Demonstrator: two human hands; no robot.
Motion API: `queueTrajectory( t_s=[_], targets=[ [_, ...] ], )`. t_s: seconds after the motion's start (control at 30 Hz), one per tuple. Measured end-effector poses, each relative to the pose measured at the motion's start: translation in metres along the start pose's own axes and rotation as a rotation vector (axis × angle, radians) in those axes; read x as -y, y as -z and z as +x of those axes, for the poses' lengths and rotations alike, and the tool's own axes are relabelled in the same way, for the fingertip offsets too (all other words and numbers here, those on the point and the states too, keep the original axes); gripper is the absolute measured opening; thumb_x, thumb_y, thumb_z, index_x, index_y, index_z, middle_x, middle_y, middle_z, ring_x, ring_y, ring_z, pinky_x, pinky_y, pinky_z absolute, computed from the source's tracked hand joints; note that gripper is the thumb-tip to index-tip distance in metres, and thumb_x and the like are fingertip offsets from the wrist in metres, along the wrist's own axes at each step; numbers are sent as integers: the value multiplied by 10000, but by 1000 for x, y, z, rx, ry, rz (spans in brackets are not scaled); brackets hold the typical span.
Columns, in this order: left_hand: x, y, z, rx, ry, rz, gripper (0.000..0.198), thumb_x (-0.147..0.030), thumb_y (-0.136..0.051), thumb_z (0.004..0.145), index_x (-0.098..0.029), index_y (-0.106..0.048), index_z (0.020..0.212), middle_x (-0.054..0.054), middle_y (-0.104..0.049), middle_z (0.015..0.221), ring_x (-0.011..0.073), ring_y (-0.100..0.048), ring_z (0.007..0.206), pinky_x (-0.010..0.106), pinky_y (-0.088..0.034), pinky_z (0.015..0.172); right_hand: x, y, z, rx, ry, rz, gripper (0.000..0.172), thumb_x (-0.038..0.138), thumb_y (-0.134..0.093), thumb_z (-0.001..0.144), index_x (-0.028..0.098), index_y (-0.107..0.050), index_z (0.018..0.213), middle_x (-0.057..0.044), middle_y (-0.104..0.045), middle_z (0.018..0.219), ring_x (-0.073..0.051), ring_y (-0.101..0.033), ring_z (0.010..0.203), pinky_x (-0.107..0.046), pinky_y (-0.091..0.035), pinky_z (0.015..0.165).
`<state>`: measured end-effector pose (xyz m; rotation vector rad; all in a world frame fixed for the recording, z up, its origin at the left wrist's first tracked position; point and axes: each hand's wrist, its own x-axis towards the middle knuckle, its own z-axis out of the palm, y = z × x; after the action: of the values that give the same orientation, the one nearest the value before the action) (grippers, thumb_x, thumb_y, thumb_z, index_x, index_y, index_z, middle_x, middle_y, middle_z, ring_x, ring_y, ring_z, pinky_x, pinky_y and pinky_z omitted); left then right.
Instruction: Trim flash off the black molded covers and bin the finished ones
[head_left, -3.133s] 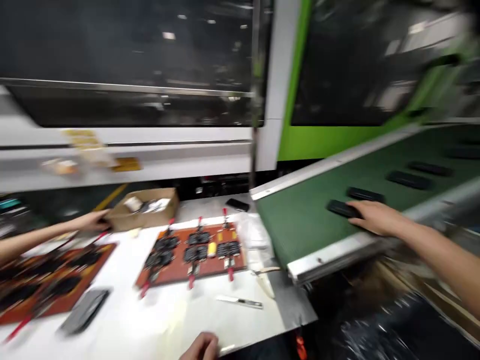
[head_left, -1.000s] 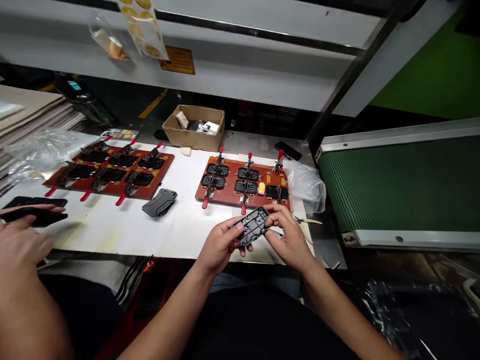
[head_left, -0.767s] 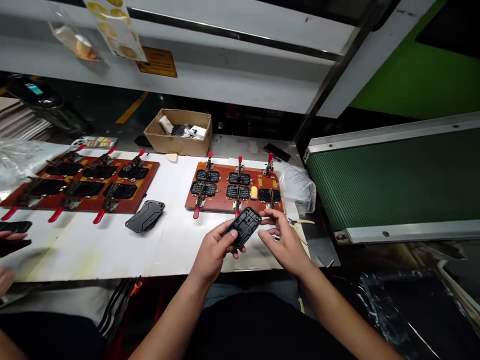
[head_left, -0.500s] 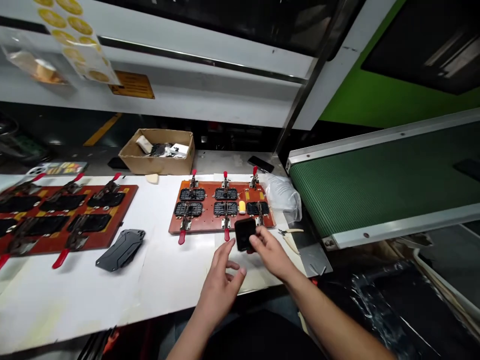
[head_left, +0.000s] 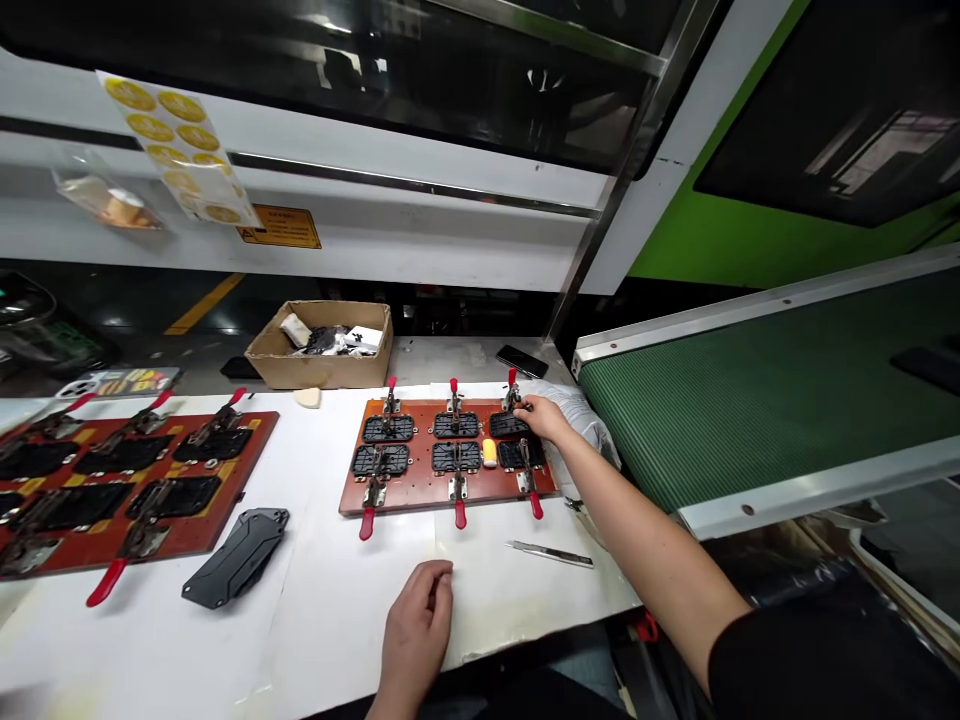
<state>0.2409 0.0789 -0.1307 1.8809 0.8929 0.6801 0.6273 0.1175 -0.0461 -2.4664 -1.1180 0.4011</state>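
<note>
My right hand [head_left: 541, 416] reaches to the top right place of a red-brown fixture board [head_left: 420, 490]. Its fingers pinch at the right end of a black plastic plate [head_left: 507, 425], close beside a red-handled toggle clamp [head_left: 512, 378]; the fingertips partly hide the contact. Similar black plates [head_left: 456, 425] lie under clamps in the other places. A yellow cylinder [head_left: 490, 453] stands between two lower plates. Near the table's front edge, my left hand [head_left: 418, 622] is loosely closed, with nothing visible in it.
A second clamp board [head_left: 255, 450] and dark grey angular panels [head_left: 238, 556] are on the left. A slim silver tool [head_left: 551, 553] lies in front. Behind are a cardboard box [head_left: 319, 372] and a phone [head_left: 523, 361]. A green conveyor [head_left: 750, 400] borders the right, beside a plastic bag [head_left: 596, 430].
My right hand has carried the black plate forward to the board's top right place, which was bare before. My left hand has drawn back and curled its fingers. The view has tilted up.
</note>
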Motion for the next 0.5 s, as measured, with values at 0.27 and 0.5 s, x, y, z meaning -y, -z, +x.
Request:
queueTrajectory(
  t_s=[0.27,0.5],
  targets=[
    [2,-2,-2,-20,-41,-2,236,-379,-500,1043,-248,-696,1034,43,-727,996,198,-701,844,306,-570,759,-17,-19,-2,-91,-19,-146,292,353,-699,1004,191,-717,1247,-138,-652,1253,-284,-611,1220,-352,-433,1078],
    [-2,-2,-2,-33,-78,9,203,-336,-508,1030,-250,-692,1010,42,-730,960,203,-711,823,296,-572,738,-28,-22,3,-78,-46,-182,255,333,-723,983,195,-720,1198,-109,-660,1209,-258,-631,1145,-318,-448,1030]
  ],
)
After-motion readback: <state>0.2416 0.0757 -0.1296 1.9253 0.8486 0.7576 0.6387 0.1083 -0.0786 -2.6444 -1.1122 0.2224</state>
